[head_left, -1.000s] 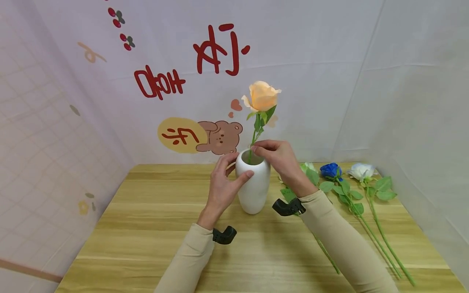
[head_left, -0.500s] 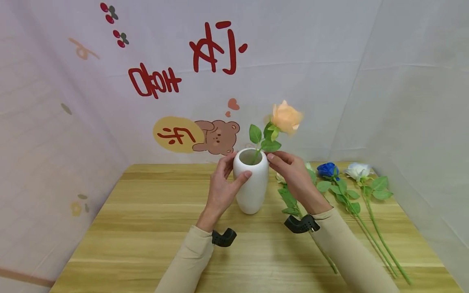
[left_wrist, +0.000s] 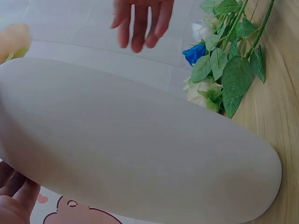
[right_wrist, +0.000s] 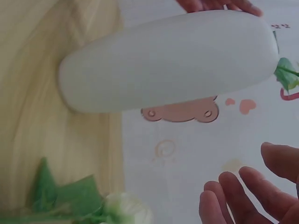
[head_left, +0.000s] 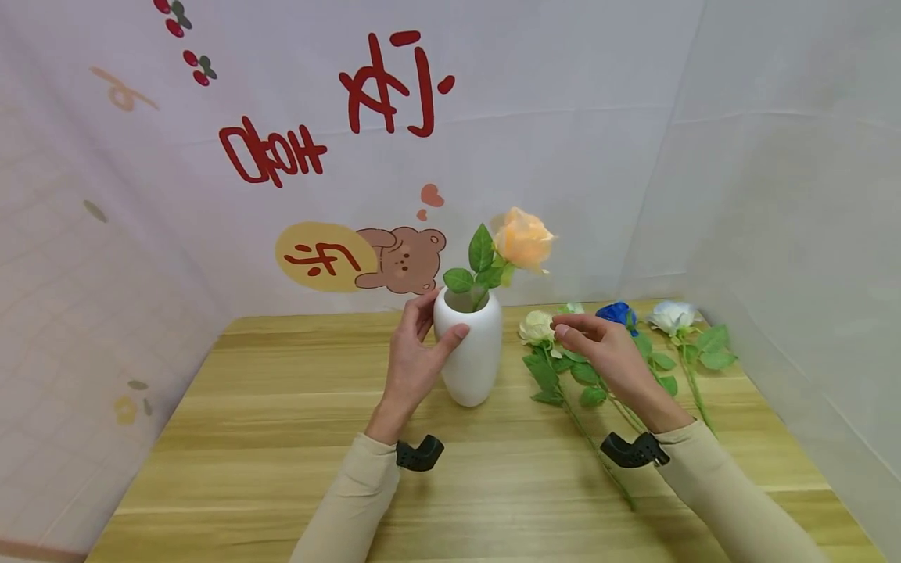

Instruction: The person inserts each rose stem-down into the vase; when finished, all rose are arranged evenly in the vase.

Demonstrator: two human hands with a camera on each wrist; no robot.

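A white vase (head_left: 470, 360) stands upright on the wooden table, its smooth side filling much of the left wrist view. My left hand (head_left: 417, 356) grips it near the rim, thumb in front and fingers behind. Out of the vase's mouth rises a peach rose (head_left: 524, 239), leaning right, with green leaves (head_left: 481, 249) over the rim. My right hand (head_left: 611, 356) is in the air to the right, holding nothing, its fingers loosely bent in the right wrist view. Below and left of its fingertips lies a cream rose (head_left: 538, 328) with a long stem.
Right of the vase, a blue rose (head_left: 617, 314) and a white rose (head_left: 673, 317) lie on the table (head_left: 296, 438) among leafy stems, partly behind my right hand. A pale wall cloth with a printed bear (head_left: 408, 258) hangs behind the table.
My right hand has let go of the peach rose stem and moved right, away from the vase. The rose has tipped from upright to leaning right. My left hand stays on the vase.
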